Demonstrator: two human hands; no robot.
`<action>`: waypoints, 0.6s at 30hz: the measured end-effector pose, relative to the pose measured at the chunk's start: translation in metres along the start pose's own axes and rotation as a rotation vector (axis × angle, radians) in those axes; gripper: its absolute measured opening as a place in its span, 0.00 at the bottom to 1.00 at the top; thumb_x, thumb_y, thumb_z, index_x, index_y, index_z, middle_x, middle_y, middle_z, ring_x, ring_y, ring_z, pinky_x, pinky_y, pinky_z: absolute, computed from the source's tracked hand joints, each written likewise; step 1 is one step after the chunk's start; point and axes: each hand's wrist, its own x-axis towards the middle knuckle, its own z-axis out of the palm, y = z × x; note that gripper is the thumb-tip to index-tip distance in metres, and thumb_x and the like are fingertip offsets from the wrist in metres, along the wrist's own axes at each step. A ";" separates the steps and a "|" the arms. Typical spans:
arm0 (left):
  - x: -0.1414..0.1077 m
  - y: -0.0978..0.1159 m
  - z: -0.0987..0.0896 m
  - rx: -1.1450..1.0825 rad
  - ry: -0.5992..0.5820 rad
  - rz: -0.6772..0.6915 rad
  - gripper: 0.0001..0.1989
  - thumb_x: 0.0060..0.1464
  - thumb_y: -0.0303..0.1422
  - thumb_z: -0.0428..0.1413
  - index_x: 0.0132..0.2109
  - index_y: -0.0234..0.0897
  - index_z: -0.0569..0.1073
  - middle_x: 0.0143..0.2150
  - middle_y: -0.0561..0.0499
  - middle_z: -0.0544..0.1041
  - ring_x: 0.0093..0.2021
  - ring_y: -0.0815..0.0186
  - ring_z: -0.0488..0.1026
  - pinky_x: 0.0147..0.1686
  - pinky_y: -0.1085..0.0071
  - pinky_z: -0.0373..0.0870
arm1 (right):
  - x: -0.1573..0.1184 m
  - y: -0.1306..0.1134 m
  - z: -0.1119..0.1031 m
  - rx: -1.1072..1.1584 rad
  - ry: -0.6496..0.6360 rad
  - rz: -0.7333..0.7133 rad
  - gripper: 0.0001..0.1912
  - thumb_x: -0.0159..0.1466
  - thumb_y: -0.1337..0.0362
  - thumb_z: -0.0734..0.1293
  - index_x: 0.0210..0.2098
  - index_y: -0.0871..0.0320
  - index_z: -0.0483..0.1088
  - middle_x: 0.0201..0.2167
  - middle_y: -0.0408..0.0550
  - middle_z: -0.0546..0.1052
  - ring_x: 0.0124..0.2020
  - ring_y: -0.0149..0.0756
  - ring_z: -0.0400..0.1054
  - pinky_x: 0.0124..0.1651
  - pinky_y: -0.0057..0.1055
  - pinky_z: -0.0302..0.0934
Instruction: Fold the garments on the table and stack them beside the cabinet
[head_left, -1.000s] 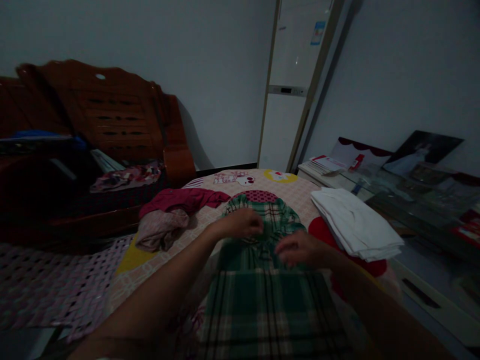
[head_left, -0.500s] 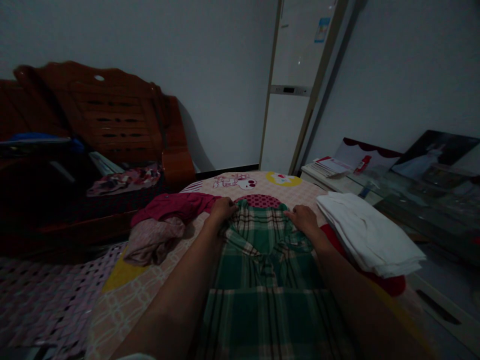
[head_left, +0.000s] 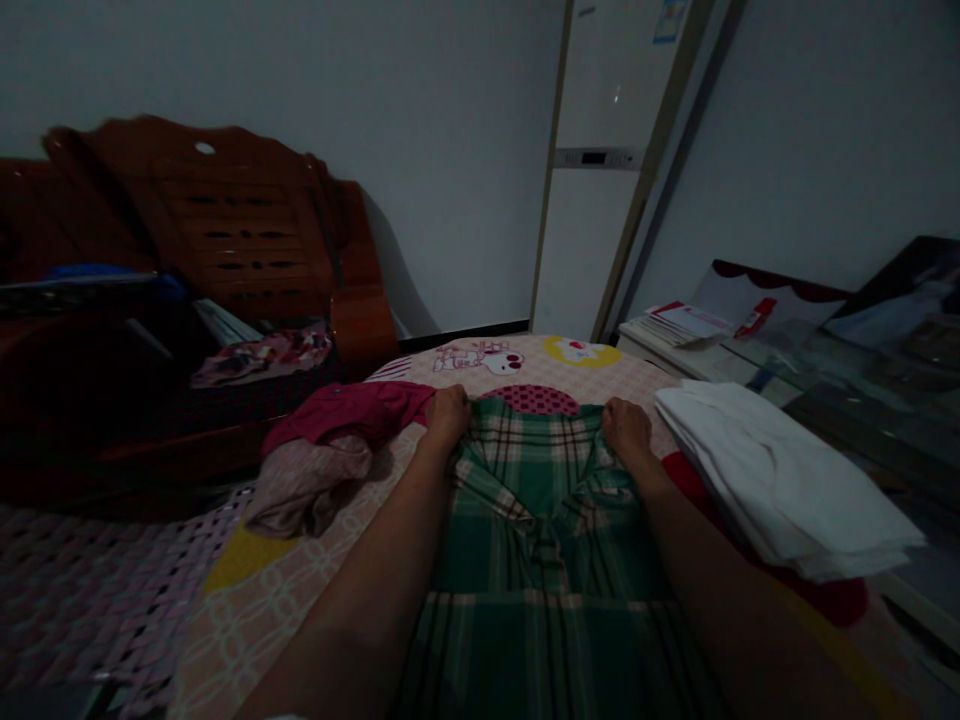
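Observation:
A green plaid shirt (head_left: 525, 540) lies spread on a patterned cloth surface, its collar end away from me and its lower part running toward me. My left hand (head_left: 450, 412) is closed on the shirt's far left corner, beside the collar. At the far right corner my right hand (head_left: 627, 428) grips the fabric in the same way. Between the two hands the top edge is stretched fairly straight. Both sets of fingertips are partly hidden in the cloth.
Left of the shirt lie a magenta garment (head_left: 349, 412) and a crumpled pinkish garment (head_left: 311, 480). Folded white cloth (head_left: 772, 470) rests at the right on something red. Beyond are a wooden bench (head_left: 225, 230), a tall white cabinet-like unit (head_left: 585, 240) and a glass-topped table (head_left: 847, 380).
My right hand has moved outward to the right and closed into a fist on the shirt. The top edge between the hands is wider and tauter. The view has shifted slightly.

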 end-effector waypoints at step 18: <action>0.011 -0.042 -0.020 -0.534 -0.341 0.091 0.13 0.52 0.36 0.57 0.41 0.32 0.79 0.36 0.45 0.81 0.34 0.63 0.77 0.33 0.72 0.70 | -0.010 -0.006 -0.046 0.249 0.035 -0.183 0.13 0.63 0.63 0.65 0.43 0.62 0.77 0.39 0.56 0.80 0.42 0.44 0.73 0.44 0.34 0.60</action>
